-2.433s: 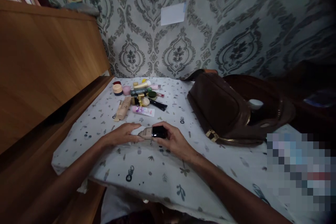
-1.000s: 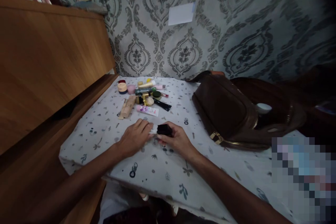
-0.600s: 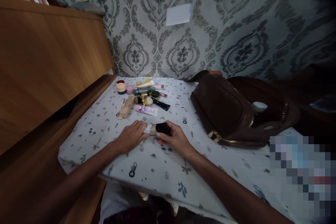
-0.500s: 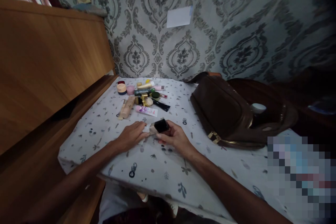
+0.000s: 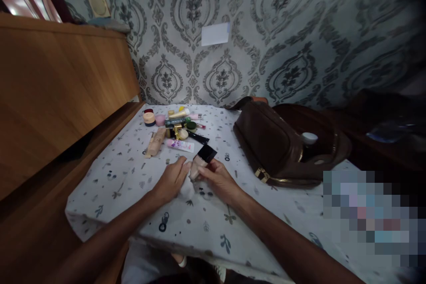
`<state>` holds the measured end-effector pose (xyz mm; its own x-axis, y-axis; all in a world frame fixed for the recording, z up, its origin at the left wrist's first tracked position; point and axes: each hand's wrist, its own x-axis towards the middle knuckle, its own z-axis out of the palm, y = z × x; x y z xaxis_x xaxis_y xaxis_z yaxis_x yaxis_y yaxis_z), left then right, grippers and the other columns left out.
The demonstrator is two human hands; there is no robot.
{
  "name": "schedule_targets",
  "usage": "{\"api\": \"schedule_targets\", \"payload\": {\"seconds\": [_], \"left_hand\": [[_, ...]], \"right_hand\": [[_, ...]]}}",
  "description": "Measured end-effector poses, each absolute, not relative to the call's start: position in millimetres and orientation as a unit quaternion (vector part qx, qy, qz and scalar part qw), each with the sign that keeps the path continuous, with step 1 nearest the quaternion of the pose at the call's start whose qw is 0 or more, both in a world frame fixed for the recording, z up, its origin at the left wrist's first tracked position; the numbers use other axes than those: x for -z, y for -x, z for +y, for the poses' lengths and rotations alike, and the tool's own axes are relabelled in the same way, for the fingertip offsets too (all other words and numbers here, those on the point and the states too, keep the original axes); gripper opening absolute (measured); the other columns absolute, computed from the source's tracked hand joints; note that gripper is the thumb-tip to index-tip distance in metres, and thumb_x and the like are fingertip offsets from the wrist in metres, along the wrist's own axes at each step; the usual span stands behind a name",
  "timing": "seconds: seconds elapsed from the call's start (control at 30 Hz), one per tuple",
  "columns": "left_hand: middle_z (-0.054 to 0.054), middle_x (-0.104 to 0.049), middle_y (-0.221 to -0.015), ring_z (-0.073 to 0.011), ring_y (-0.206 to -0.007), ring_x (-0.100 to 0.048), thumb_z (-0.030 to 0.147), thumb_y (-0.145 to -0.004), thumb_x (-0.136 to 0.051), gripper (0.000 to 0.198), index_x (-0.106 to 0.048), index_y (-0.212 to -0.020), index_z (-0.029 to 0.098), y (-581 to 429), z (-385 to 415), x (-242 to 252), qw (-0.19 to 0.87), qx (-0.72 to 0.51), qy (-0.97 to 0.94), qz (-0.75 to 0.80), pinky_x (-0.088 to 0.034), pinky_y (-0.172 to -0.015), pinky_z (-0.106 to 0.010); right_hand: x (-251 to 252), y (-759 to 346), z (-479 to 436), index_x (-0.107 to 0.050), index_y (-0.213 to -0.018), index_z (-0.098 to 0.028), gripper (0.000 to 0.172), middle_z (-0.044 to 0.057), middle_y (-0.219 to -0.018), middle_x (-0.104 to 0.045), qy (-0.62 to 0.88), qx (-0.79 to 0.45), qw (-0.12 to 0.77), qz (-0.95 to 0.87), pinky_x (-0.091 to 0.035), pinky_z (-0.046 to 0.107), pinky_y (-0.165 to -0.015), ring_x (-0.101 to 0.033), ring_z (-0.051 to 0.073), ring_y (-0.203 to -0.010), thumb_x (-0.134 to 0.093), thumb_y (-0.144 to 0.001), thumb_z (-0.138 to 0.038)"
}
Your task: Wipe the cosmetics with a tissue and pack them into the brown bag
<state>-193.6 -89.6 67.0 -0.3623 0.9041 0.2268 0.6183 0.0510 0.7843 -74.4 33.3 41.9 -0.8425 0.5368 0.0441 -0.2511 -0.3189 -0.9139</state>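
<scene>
Between my hands is a small glass foundation bottle (image 5: 197,167) with beige contents and a square black cap, tilted so the cap points up and right. My right hand (image 5: 222,182) is closed around its right side. A crumpled white wipe (image 5: 187,190) is gripped in my left hand (image 5: 170,180) and touches the bottle's lower left side. Just beyond lie a pink and white tube (image 5: 180,145), a beige tube (image 5: 156,142), a black tube (image 5: 199,136) and a round cream-coloured item (image 5: 183,134).
Jars (image 5: 149,119) and more cosmetics lie farther back. A brown bag (image 5: 266,137) stands at the right, a white lid (image 5: 309,137) showing in its opening. Wooden furniture (image 5: 66,71) borders the left, and a patterned wall (image 5: 219,75) rises behind the cloth-covered table (image 5: 206,239).
The bottle has turned from nearly lying sideways to a steeper tilt, cap upward. My left hand has rotated with the wipe, which now shows below the bottle. The view has shifted slightly.
</scene>
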Motion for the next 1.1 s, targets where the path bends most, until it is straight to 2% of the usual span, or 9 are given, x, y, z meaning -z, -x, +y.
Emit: {"api": "schedule_targets", "payload": {"seconds": [0.1, 0.2, 0.3, 0.37, 0.53, 0.63, 0.8, 0.93, 1.1], "left_hand": [[0.0, -0.055, -0.076, -0.018, -0.072, -0.053, 0.036, -0.098, -0.036, 0.02, -0.048, -0.09, 0.022, 193, -84, -78, 0.082, -0.42, -0.545, 0.721, -0.04, -0.07, -0.031], [-0.005, -0.06, -0.094, -0.0199, -0.089, -0.057, 0.031, -0.098, -0.038, 0.018, -0.052, -0.096, 0.02, 191, -76, -85, 0.019, -0.46, -0.559, 0.69, -0.044, -0.082, -0.033], [-0.007, -0.061, -0.101, -0.0215, -0.098, -0.058, 0.03, -0.098, -0.041, 0.019, -0.057, -0.101, 0.019, 185, -70, -85, -0.012, -0.489, -0.559, 0.67, -0.046, -0.089, -0.036], [-0.009, -0.06, -0.109, -0.0228, -0.106, -0.057, 0.03, -0.098, -0.042, 0.024, -0.057, -0.114, 0.019, 179, -70, -81, -0.018, -0.493, -0.572, 0.655, -0.047, -0.094, -0.038], [-0.015, -0.046, -0.137, -0.0261, -0.129, -0.045, 0.02, -0.099, -0.038, 0.05, -0.033, -0.149, 0.024, 172, -87, -65, -0.039, -0.397, -0.687, 0.608, -0.044, -0.106, -0.044], [-0.013, -0.052, -0.131, -0.0237, -0.122, -0.051, 0.014, -0.099, -0.036, 0.054, -0.028, -0.151, 0.027, 174, -100, -57, -0.052, -0.362, -0.723, 0.586, -0.049, -0.101, -0.041], [-0.01, -0.059, -0.116, -0.0194, -0.108, -0.058, 0.008, -0.097, -0.04, 0.054, -0.036, -0.147, 0.026, 175, -108, -54, -0.071, -0.38, -0.734, 0.559, -0.054, -0.092, -0.033], [-0.011, -0.059, -0.116, -0.0193, -0.109, -0.058, 0.008, -0.096, -0.042, 0.049, -0.044, -0.142, 0.024, 177, -103, -61, -0.098, -0.398, -0.719, 0.562, -0.053, -0.092, -0.032], [-0.011, -0.057, -0.124, -0.0218, -0.117, -0.055, 0.015, -0.098, -0.042, 0.045, -0.044, -0.142, 0.024, 188, -88, -74, -0.169, -0.414, -0.657, 0.607, -0.049, -0.099, -0.038]], "right_hand": [[-43, 75, 33, -0.068, -0.1, -0.022, 0.05, 0.002, -0.089, -0.07, 0.128, -0.825, 0.237, -0.497, -0.052, 0.029, -0.073, -0.064, 0.016, -0.078, -0.088, -0.059, -0.043], [-44, 75, 32, -0.067, -0.106, -0.021, 0.052, 0.002, -0.087, -0.071, 0.12, -0.84, 0.212, -0.485, -0.052, 0.028, -0.068, -0.064, 0.016, -0.074, -0.087, -0.062, -0.041], [-45, 75, 31, -0.069, -0.1, -0.02, 0.046, 0.0, -0.082, -0.07, 0.122, -0.849, 0.2, -0.473, -0.05, 0.025, -0.062, -0.061, 0.013, -0.066, -0.086, -0.064, -0.042], [-45, 74, 31, -0.069, -0.092, -0.019, 0.039, -0.001, -0.076, -0.067, 0.129, -0.854, 0.205, -0.461, -0.049, 0.023, -0.06, -0.058, 0.011, -0.063, -0.085, -0.066, -0.043], [-47, 74, 35, -0.069, -0.076, -0.018, 0.038, -0.004, -0.061, -0.063, 0.156, -0.866, 0.237, -0.411, -0.045, 0.02, -0.056, -0.053, 0.009, -0.057, -0.084, -0.064, -0.051], [-47, 75, 38, -0.069, -0.07, -0.017, 0.043, -0.002, -0.062, -0.065, 0.172, -0.878, 0.239, -0.376, -0.045, 0.02, -0.056, -0.056, 0.01, -0.058, -0.085, -0.059, -0.055], [-48, 75, 36, -0.068, -0.073, -0.017, 0.048, -0.001, -0.068, -0.068, 0.18, -0.883, 0.236, -0.365, -0.046, 0.021, -0.053, -0.059, 0.012, -0.061, -0.085, -0.057, -0.059], [-52, 72, 26, -0.064, -0.079, -0.02, 0.047, -0.004, -0.063, -0.063, 0.199, -0.88, 0.199, -0.382, -0.045, 0.02, -0.047, -0.055, 0.011, -0.054, -0.08, -0.064, -0.062], [-58, 68, 20, -0.056, -0.08, -0.02, 0.052, -0.005, -0.058, -0.057, 0.168, -0.874, 0.162, -0.426, -0.034, 0.017, -0.036, -0.053, 0.01, -0.048, -0.076, -0.066, -0.066]]}}
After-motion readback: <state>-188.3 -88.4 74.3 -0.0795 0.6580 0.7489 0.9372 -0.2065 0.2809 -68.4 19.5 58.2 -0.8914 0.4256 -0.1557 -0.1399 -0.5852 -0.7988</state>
